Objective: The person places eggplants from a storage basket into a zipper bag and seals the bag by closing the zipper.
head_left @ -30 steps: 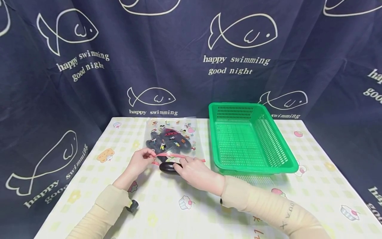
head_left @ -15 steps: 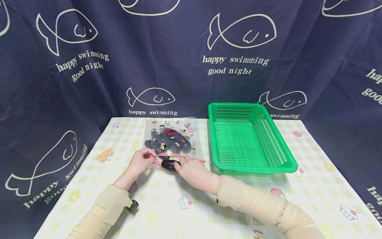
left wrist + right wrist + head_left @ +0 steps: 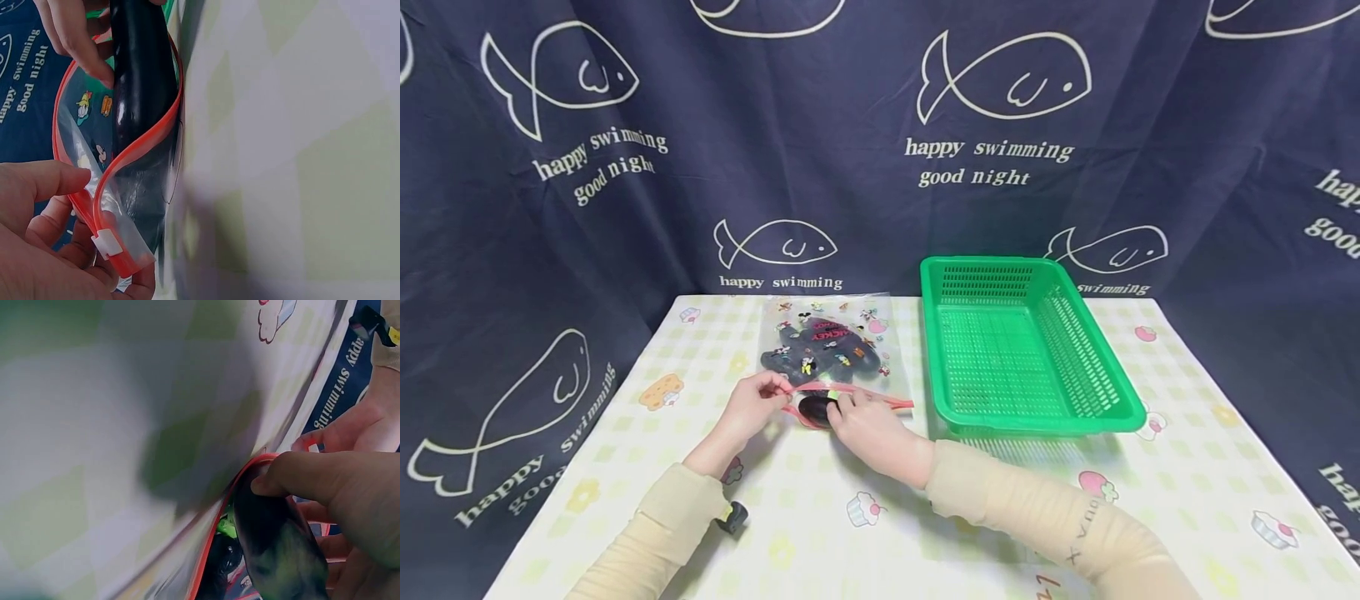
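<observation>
A clear zip bag (image 3: 831, 310) with cartoon prints lies flat on the table, several dark eggplants showing through it. Its red zip edge (image 3: 57, 119) gapes open toward me. My left hand (image 3: 751, 408) pinches the corner of that edge, beside the white slider (image 3: 107, 244). Another glossy, dark eggplant (image 3: 815, 409) sits in the mouth of the bag, its front end inside the red rim. My right hand (image 3: 876, 433) grips this eggplant, thumb on one side and fingers on the other. In the right wrist view a green stem cap (image 3: 227, 526) shows inside the bag.
A green plastic basket (image 3: 943, 367) with slotted walls stands right of the bag. A checked cloth (image 3: 805, 525) with cupcake prints covers the table. Behind it hangs a dark blue fish-print curtain (image 3: 880, 200). A small black device (image 3: 732, 518) is at the left cuff.
My right hand has moved left and slightly forward, bringing the eggplant into the bag's mouth, with the red edge now around its front end. My left hand has kept its pinch on the corner.
</observation>
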A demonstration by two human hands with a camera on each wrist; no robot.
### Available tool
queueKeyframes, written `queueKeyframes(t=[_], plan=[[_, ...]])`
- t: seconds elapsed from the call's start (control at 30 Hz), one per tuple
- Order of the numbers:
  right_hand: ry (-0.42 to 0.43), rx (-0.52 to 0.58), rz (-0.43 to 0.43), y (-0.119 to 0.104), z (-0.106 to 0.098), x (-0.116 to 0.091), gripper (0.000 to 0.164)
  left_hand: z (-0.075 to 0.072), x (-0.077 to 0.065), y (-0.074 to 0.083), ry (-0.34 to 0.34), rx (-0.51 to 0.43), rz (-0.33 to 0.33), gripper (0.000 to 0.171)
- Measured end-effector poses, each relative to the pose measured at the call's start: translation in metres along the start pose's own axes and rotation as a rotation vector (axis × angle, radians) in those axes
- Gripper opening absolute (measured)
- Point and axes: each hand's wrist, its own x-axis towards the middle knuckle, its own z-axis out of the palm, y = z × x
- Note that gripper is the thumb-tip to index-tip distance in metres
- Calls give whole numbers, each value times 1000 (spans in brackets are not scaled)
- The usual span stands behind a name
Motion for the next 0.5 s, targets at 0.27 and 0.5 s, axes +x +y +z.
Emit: queueKeyframes(t=[0.27,0.5], plan=[[15,-6,12,-5,0,6,27,1,0,-1,6,4,17,12],[21,-34,18,-10,5,12,23,3,-1,-2,15,6,12,11]])
